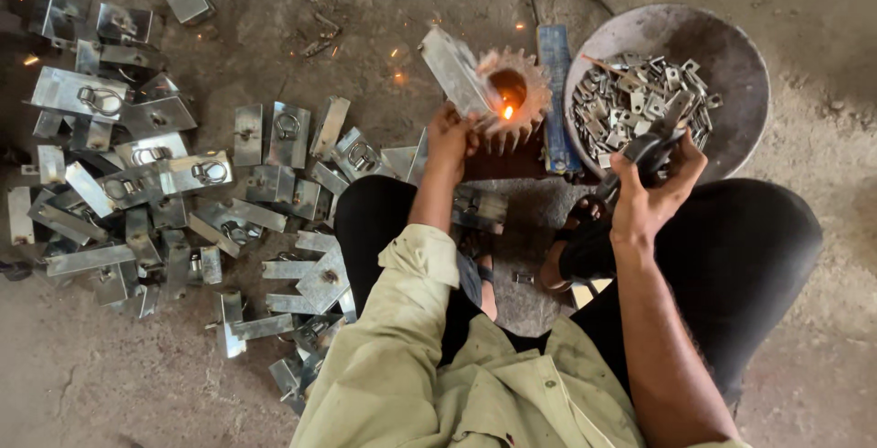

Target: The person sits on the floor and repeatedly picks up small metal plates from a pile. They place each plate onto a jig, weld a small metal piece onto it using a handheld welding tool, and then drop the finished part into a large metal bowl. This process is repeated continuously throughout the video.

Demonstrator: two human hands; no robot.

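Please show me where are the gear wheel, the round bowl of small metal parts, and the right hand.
gear wheel [525, 101]: head view, toothed rim right of the glow.
round bowl [731, 55]: head view, bare inner wall.
right hand [653, 194]: head view, back of hand.

Person's dress only. A pale khaki-olive work shirt [457, 384] is worn, creased, with small dark spots on the cloth. The left sleeve [416, 270] is rolled back into a thick cuff below the elbow; the right forearm is left bare. Black trousers [740, 265] are worn, loose at both knees. Dark sandal straps [585, 252] are seen across the feet.
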